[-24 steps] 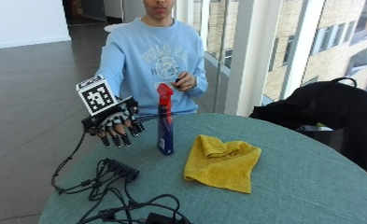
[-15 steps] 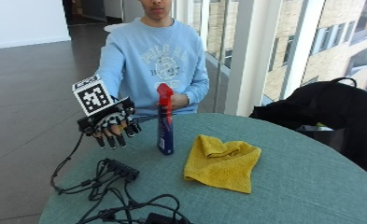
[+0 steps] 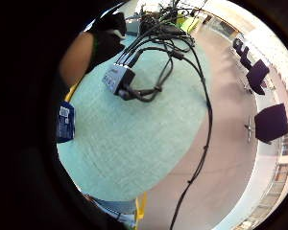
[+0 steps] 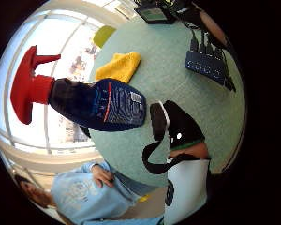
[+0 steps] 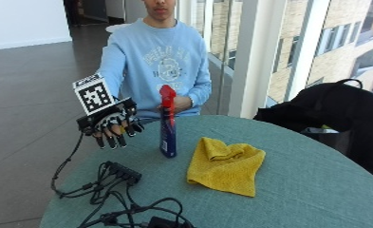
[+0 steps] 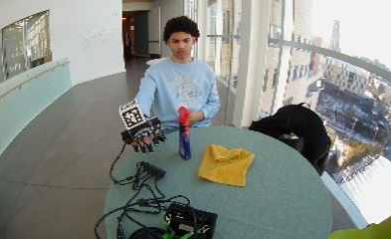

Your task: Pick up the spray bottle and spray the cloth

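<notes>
Task barely begun: the gloved right hand (image 5: 112, 124) hovers beside the spray bottle (image 5: 167, 122), fingers hanging relaxed, holding nothing. The bottle stands upright near the table (image 5: 312, 190) edge nearest the person; the yellow cloth (image 5: 226, 164) lies just beside it, unsprayed.

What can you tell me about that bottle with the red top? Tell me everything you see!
The spray bottle stands upright on the round green table. It has a dark blue body, probably plastic, with a label of small print, and a red trigger sprayer on top. Nothing grips it. The gloved right hand hangs in the air beside it, fingers pointing down, not touching. The yellow cloth lies crumpled on its other side, apart from it.
</notes>
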`<state>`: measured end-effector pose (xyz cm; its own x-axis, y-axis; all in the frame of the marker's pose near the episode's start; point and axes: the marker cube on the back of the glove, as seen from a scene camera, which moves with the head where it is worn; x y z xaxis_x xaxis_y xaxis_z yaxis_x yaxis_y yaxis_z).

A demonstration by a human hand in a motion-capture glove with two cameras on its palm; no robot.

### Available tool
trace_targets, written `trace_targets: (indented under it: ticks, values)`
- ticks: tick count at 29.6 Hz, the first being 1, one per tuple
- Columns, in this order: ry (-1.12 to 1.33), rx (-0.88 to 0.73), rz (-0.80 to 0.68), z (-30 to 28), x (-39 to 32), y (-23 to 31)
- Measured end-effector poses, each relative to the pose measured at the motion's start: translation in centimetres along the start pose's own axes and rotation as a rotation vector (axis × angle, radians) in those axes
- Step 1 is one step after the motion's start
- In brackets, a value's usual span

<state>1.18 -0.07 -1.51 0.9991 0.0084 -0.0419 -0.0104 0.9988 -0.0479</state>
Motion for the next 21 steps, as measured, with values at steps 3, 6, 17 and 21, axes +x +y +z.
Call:
trace_targets:
  ticks: [3, 6, 17, 21]
  values:
    - [-0.055, 0.014, -0.001, -0.1, -0.1, 0.0]
    - [-0.233, 0.045, 0.008, -0.2, -0.3, 0.1]
    - [-0.868, 0.027, -0.105, 1.5, -5.0, 1.1]
    - [-0.924, -0.029, -0.133, 2.7, -7.6, 0.8]
